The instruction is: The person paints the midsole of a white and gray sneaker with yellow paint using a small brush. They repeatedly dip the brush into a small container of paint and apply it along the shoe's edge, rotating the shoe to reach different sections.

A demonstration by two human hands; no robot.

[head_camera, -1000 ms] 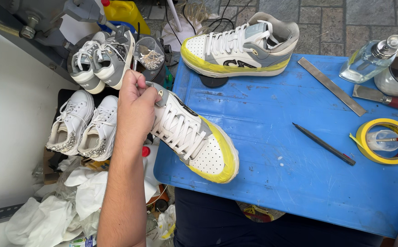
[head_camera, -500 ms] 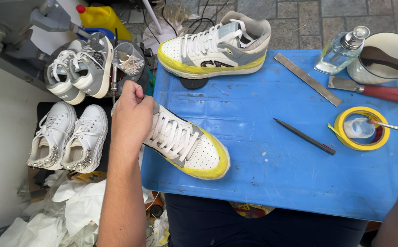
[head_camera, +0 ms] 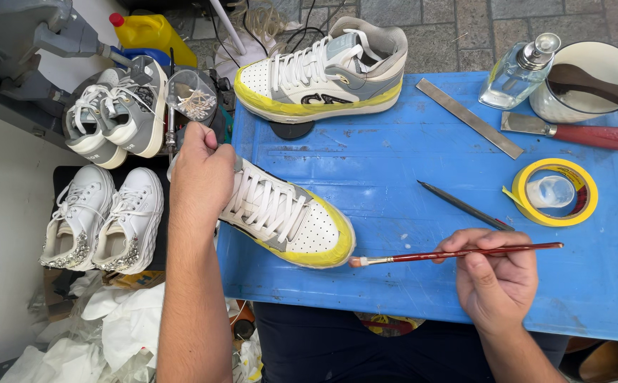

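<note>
At nine o'clock on the blue table (head_camera: 408,213), the left hand (head_camera: 201,170) grips the heel of the yellow-taped sneaker (head_camera: 288,216) while the right hand (head_camera: 497,273) pinches a fine brush (head_camera: 458,253), whose tip, I'd say, should meet the toe lightly, the shoe braced firm.

A second masked sneaker (head_camera: 323,71) stands on the blue board (head_camera: 408,177) — yellow tape roll (head_camera: 556,193), glass bottle (head_camera: 518,69) near.

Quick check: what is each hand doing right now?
Left hand: closed on the heel of the sneaker.
Right hand: closed, holding the thin paintbrush.
</note>
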